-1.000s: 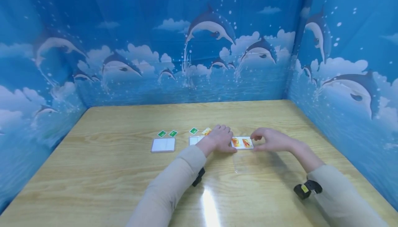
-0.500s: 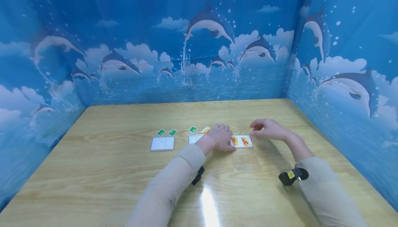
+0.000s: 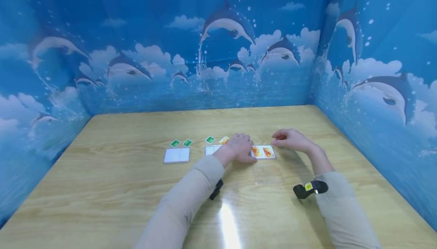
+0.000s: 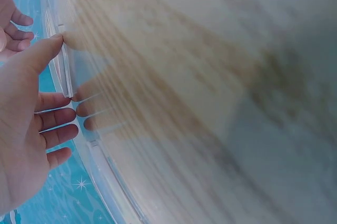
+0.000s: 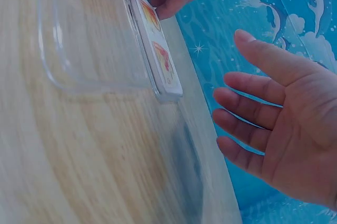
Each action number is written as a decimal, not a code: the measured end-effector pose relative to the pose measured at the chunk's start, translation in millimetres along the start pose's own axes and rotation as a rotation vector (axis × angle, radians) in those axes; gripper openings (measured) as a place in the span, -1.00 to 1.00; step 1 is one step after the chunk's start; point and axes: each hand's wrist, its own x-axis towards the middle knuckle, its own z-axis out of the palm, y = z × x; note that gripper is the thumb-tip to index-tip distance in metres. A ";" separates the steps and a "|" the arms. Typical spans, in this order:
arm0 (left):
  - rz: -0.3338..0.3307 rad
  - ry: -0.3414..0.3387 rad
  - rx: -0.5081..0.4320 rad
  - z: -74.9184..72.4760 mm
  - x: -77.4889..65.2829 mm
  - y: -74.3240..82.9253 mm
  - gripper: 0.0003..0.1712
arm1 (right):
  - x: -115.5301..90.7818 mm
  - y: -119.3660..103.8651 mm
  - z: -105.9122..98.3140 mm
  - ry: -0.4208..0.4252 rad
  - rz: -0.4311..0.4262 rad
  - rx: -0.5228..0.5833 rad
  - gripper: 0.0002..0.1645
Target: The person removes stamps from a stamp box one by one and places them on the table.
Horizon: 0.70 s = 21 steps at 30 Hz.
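A flat white tray with two orange-and-red food pictures lies on the table. My left hand holds its left end, thumb on the near edge and fingers on the far edge; the right wrist view shows this grip beside the tray. Off the tray's right end, my right hand hovers with nothing in it, its fingers loosely bent and apart from the thumb. In front of the tray rests a clear plastic cover, also in the right wrist view as a clear cover.
A second white tray is partly hidden by my left hand. Farther left stands another white tray. Green picture tiles and an orange tile lie behind them on the wooden table. A dolphin curtain surrounds the table.
My right hand has lifted away from the tray's right end, its forearm swinging left. The left hand keeps its place on the tray. The head view has shifted slightly.
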 end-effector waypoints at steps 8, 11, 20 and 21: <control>0.001 -0.005 -0.028 -1.1 0.6 -1.0 -0.17 | 0.5 1.5 9.5 -0.015 0.045 0.021 -0.39; 0.002 0.001 -0.028 -1.3 0.7 -1.3 -0.18 | 2.3 3.1 13.6 -0.030 0.063 0.052 -0.38; -0.004 -0.008 -0.005 -1.1 0.3 0.6 -0.18 | 4.9 7.3 24.0 -0.060 0.115 0.102 -0.39; -0.006 -0.008 -0.007 -0.7 0.4 0.9 -0.18 | 4.8 7.6 25.1 -0.061 0.118 0.107 -0.40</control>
